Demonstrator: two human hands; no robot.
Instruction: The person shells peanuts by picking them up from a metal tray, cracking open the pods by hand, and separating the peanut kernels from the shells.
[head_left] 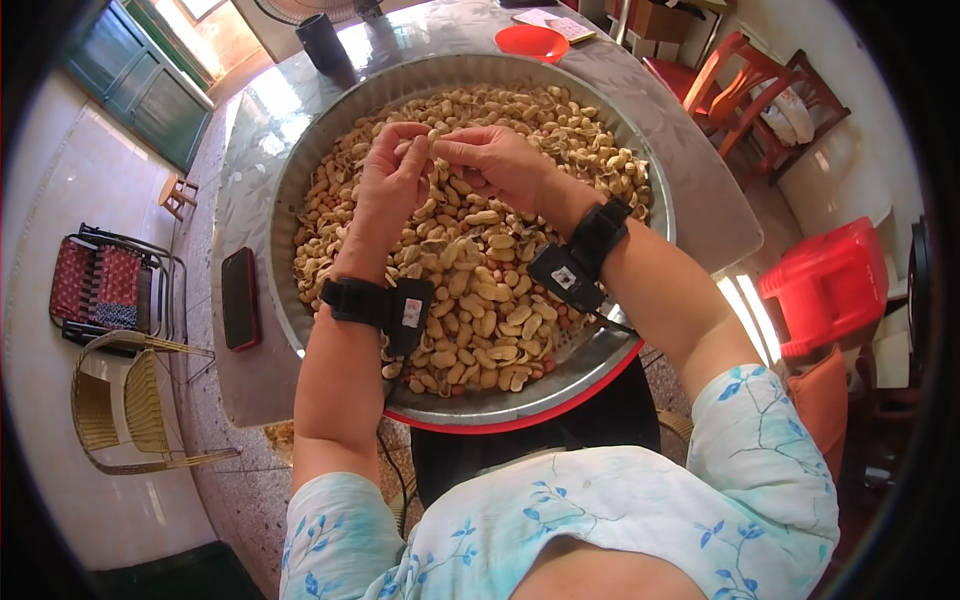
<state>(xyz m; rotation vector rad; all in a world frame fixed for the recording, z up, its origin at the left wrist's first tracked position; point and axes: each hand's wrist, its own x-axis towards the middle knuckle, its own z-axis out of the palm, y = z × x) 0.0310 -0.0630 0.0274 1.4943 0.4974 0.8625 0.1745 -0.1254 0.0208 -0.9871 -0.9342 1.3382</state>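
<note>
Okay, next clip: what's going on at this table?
A person pinches what looks like a peanut between the fingertips of the left hand and right hand, above a broad metal pan heaped with unshelled peanuts. Whether its shell is cracked is too small to tell. A phone lies left of the pan, and a red dish sits beyond it.

peanuts (480,300) in basin (500,405) on table (700,180) | left hand (390,175) and right hand (495,160) above peanuts | phone (239,300) left of basin | cup (322,45) behind basin, leftward | plate (531,42) behind basin, rightward | armchair (145,395) left of table
</note>
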